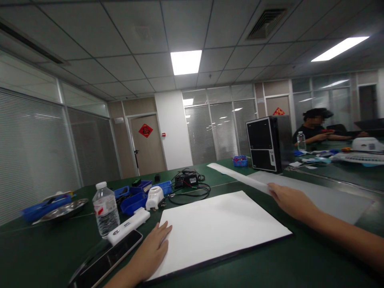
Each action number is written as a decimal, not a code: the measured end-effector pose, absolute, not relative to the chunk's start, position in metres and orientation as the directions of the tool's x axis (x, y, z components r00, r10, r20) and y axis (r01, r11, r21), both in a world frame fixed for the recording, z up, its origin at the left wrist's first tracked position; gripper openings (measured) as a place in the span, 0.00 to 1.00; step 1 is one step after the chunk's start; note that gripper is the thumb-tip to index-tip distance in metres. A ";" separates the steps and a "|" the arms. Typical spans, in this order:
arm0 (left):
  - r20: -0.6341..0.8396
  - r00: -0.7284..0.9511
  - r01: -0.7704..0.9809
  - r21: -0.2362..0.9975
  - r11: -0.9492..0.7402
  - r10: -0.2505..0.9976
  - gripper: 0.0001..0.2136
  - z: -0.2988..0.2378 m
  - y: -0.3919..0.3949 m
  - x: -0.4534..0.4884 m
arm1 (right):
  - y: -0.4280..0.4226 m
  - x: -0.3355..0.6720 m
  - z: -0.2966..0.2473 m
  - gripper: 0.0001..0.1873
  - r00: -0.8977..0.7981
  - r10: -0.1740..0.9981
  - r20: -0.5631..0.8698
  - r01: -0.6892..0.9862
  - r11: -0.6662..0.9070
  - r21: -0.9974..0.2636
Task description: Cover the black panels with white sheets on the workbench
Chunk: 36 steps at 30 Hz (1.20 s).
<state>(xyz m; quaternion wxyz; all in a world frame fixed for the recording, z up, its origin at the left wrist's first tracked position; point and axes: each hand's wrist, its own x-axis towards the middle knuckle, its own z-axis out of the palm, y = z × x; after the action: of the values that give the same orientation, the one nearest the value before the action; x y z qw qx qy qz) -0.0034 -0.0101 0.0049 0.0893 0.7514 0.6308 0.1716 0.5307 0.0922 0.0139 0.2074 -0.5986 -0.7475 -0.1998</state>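
A white rectangular sheet (pixel 219 228) with a dark border along its near and right edges lies flat on the green table. My left hand (pixel 156 248) rests on its left edge, fingers spread. To the right of it, a translucent film sheet (pixel 318 194) is spread on the table, its left side raised or curled into a long pale strip. At the near end of that strip, my right hand (pixel 288 200) has its fingers closed round the edge; the thumb is mostly hidden. A black phone (pixel 111 258) and a white bar-shaped device (pixel 129 226) lie beside my left hand.
A water bottle (pixel 105 210) stands at left, near a metal plate (pixel 64 210). Blue bins (pixel 135 203), a white plug-in device (pixel 155 198) and black cables (pixel 189 180) sit behind the sheet. A computer tower (pixel 267 144) stands at back right; a person (pixel 315 128) sits beyond.
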 end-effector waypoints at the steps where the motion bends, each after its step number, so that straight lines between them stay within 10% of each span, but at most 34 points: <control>1: 0.146 0.145 0.915 0.356 -0.188 0.979 0.26 0.004 -0.010 -0.004 | 0.088 0.525 0.016 0.24 -0.281 0.784 0.553 0.949 0.311 0.041; 11: 0.184 0.105 0.842 0.507 -0.185 0.977 0.31 -0.010 -0.002 -0.015 | 0.040 0.470 0.032 0.23 -0.814 0.544 0.204 0.519 0.838 -0.166; 28: 0.220 0.007 0.543 0.818 -0.189 0.975 0.42 -0.013 0.011 -0.026 | 0.025 0.455 0.034 0.28 -0.819 0.563 0.109 0.522 0.811 -0.265; 36: 0.205 -0.032 0.643 0.753 -0.137 0.978 0.43 -0.011 0.022 -0.026 | 0.026 0.457 0.030 0.28 -0.819 0.568 0.086 0.530 0.804 -0.271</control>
<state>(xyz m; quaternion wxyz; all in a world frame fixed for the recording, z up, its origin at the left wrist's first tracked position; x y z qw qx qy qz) -0.0261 0.0218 -0.0110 0.2273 0.6577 0.6164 0.3686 0.4565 0.0258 0.0300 0.0814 -0.2900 -0.9462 0.1181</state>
